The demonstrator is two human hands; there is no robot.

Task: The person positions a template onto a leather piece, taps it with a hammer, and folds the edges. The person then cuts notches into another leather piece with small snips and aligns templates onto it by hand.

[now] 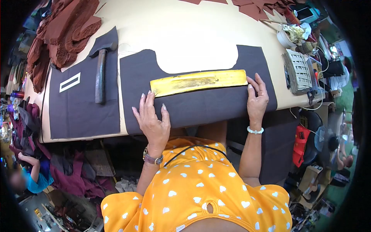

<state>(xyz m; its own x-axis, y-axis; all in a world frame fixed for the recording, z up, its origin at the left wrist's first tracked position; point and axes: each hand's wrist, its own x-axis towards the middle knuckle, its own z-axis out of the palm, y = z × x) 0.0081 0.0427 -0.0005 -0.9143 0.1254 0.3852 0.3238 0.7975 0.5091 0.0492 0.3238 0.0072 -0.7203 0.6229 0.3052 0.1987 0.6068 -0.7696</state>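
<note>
A long, slightly curved yellow strip (224,78) with dark smudges along its middle lies across a dark fabric piece (201,106) with a deep rounded cutout. At the strip's left end is my left hand (152,120), its fingers spread and fingertips at the lower corner. My right hand (257,96) is at the other end, with fingertips and thumb against or right beside the edge; the fingers are loosely bent and apart. Neither hand is wrapped round the strip. Part of the fabric hangs over the table's front edge.
Left of the work, a hammer (101,73) and a small white rectangular frame (70,82) rest on another dark fabric piece (83,120). Rust-coloured cloth (63,33) is heaped at back left. A stack of cards (299,71) and a white bowl (285,38) stand on the right. Another person sits at far left.
</note>
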